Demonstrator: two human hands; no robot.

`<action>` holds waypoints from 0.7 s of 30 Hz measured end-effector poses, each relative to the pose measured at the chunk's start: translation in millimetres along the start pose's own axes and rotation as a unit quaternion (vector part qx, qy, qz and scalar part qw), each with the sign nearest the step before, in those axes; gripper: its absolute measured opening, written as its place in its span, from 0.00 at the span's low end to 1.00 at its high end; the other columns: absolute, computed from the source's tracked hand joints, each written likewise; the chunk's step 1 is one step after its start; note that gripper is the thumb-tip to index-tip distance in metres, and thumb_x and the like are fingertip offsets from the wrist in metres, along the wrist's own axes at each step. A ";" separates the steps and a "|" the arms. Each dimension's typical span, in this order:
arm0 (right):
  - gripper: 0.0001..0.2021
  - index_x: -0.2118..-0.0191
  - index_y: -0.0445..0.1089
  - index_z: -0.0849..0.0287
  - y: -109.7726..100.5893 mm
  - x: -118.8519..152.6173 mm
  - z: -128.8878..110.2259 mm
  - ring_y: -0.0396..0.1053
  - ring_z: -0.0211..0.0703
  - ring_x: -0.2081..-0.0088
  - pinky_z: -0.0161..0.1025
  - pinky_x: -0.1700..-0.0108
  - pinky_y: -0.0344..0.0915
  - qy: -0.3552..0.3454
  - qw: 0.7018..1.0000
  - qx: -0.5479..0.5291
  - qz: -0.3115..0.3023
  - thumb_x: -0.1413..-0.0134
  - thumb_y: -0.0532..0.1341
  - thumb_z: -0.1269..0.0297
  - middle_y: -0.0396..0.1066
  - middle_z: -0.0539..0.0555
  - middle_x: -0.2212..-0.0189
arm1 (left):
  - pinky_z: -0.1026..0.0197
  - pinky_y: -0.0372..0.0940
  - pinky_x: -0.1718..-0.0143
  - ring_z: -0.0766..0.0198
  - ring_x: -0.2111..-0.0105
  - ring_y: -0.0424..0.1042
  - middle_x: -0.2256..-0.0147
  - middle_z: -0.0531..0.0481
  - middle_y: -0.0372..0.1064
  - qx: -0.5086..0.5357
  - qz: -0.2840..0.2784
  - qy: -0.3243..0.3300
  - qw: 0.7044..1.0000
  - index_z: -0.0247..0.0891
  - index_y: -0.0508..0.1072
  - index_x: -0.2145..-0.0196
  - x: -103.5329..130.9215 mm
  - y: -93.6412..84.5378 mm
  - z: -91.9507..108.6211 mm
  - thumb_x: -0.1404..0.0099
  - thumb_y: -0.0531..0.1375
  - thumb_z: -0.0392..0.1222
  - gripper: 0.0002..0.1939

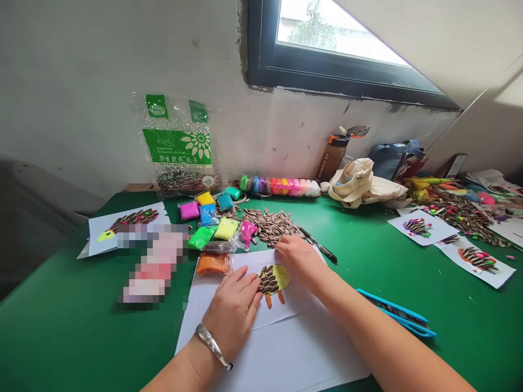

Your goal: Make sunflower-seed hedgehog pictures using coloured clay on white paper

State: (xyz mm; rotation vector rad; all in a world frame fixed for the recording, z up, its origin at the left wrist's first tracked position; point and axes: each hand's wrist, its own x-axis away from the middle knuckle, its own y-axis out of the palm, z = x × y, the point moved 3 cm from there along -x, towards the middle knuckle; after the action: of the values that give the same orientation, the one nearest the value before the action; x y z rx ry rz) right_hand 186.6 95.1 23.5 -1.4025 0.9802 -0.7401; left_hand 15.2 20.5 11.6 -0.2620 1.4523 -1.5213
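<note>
1. Left hand (233, 305) is lying outstretched on white paper (281, 351), apparently steadying the seeded figure (281, 277) there.
2. Right hand (299, 258), apart, is resting by the seed pile (272, 224), presumably kept handy; grip cannot be told.

beyond the right hand (297, 256), the seed pile (272, 226) blocks the way; the pen (318, 245) lies near its right side, and the blue tool (396, 312) lies right of its forearm. the orange packet (213, 264) obstructs beyond the left hand (232, 305), but at its left the green table (81, 337) leaves wide passage.
</note>
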 end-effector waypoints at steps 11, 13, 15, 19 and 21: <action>0.07 0.66 0.69 0.62 -11.3 -12.4 -11.4 0.66 0.43 0.68 0.35 0.68 0.56 -0.053 0.994 0.057 -0.070 0.50 0.56 0.77 0.69 0.57 0.69 | 0.41 0.65 0.50 0.47 0.48 0.65 0.55 0.42 0.72 0.012 0.010 0.008 1.000 0.34 0.70 0.53 -0.8 -5.9 4.5 0.36 0.52 0.34 0.15; 0.07 0.67 0.68 0.61 -9.6 -14.2 -8.0 0.66 0.42 0.69 0.34 0.69 0.56 -0.048 0.995 0.054 -0.063 0.51 0.55 0.77 0.68 0.56 0.70 | 0.40 0.65 0.50 0.47 0.48 0.65 0.55 0.43 0.72 0.008 0.009 0.016 1.000 0.34 0.70 0.52 -1.1 -6.5 4.6 0.35 0.52 0.34 0.15; 0.08 0.67 0.68 0.60 -9.7 -12.4 -3.9 0.65 0.41 0.69 0.34 0.69 0.56 -0.036 0.997 0.047 -0.050 0.51 0.55 0.78 0.68 0.55 0.70 | 0.39 0.64 0.50 0.48 0.48 0.65 0.54 0.43 0.72 0.002 0.008 0.023 1.000 0.33 0.69 0.52 -1.1 -6.6 4.8 0.35 0.52 0.34 0.15; 0.09 0.68 0.65 0.59 -17.2 5.2 2.6 0.62 0.38 0.70 0.32 0.69 0.55 0.017 1.000 -0.002 0.008 0.50 0.51 0.79 0.66 0.53 0.71 | 0.39 0.63 0.48 0.49 0.47 0.65 0.53 0.42 0.71 -0.003 0.006 0.030 1.000 0.33 0.69 0.51 -1.2 -5.2 5.8 0.35 0.51 0.34 0.15; 0.09 0.70 0.64 0.58 -20.6 17.4 4.5 0.61 0.36 0.72 0.31 0.69 0.56 0.059 0.986 -0.146 0.060 0.50 0.51 0.78 0.65 0.49 0.74 | 0.40 0.62 0.47 0.50 0.46 0.64 0.51 0.41 0.70 -0.005 0.005 0.034 0.999 0.32 0.68 0.50 -1.7 -3.7 7.3 0.35 0.51 0.34 0.16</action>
State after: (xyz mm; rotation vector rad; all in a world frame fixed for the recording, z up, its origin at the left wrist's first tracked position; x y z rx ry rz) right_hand 200.9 80.3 41.4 -1.5475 1.2955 -0.6122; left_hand 19.5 16.4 17.5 -0.2092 1.5131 -1.5281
